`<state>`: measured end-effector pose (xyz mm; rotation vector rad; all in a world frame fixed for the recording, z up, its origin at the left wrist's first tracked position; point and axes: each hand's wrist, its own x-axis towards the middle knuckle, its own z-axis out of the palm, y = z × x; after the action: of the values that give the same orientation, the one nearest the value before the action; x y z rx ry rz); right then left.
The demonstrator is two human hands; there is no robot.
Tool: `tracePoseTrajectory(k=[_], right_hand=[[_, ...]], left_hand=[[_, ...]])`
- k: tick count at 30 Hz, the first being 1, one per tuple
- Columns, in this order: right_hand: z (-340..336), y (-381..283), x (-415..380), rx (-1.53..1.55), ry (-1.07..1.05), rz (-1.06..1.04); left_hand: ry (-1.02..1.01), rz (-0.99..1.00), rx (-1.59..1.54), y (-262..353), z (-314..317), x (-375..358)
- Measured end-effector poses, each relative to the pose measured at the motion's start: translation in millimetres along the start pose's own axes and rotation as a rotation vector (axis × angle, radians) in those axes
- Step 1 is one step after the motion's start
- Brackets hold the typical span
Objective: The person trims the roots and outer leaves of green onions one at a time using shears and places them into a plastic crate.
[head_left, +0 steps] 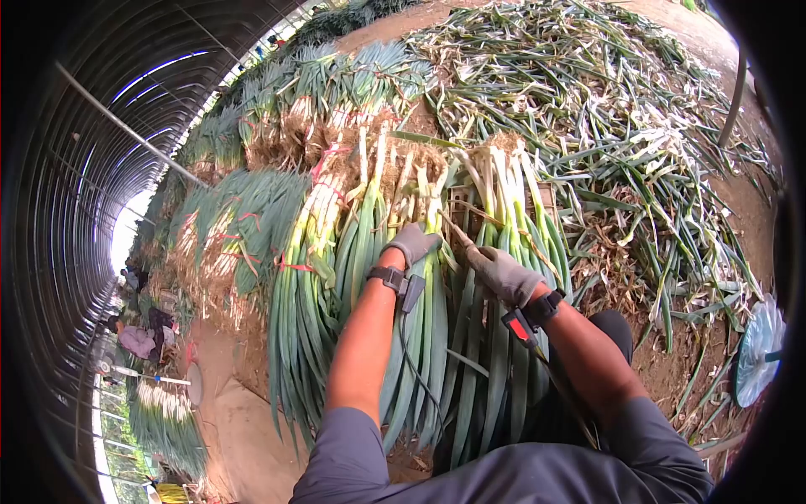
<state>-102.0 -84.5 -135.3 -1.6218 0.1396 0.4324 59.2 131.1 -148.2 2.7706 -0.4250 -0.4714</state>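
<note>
Long green onions lie in front of me, their white stalks and brown roots pointing away. My left hand, in a grey glove, is closed around the stalks of the middle bunch, just below the pale part. Gloved likewise, my right hand has its fingers closed at the left of another loose bunch. A thin brownish stick-like piece juts from these fingers toward the middle stalks; I cannot tell what it is. Left of my left hand lies a bunch tied with red tape.
A tan crate shows under the onions. Stripped leaves cover the ground behind and to the right. More tied bunches stand in rows at left, beneath a hooped tunnel roof. Clear plastic film hangs at far right.
</note>
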Motion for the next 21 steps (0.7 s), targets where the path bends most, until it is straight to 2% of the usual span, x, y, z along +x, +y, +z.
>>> tracePoseTrajectory(k=[3, 7, 8, 11, 12, 15, 17, 21], right_hand=[[2, -4, -2, 0.036, 0.035, 0.015], [7, -9, -2, -0.077, 0.048, 0.026], [9, -9, -1, -0.122, 0.059, 0.009], [16, -15, -1, -0.229, 0.059, -0.006], [17, -18, 0, -0.241, 0.041, 0.015], [24, -19, 14, -0.309, 0.030, 0.023], [28, -25, 21, -0.360, 0.033, 0.016], [36, -12, 63, -0.552, 0.179, -0.144]], left_hand=[[-0.048, -0.011, -0.179, -2, 0, -17], [0.054, 0.044, -0.207, 6, 17, -58], [0.027, 0.050, -0.394, 7, 21, -67], [-0.018, 0.050, -0.375, -8, 34, -83], [0.102, 0.028, -0.446, -15, 50, -91], [0.113, 0.141, -0.579, -36, 74, -96], [0.114, 0.081, -0.653, -33, 75, -107], [0.079, 0.013, -0.800, -41, 81, -120]])
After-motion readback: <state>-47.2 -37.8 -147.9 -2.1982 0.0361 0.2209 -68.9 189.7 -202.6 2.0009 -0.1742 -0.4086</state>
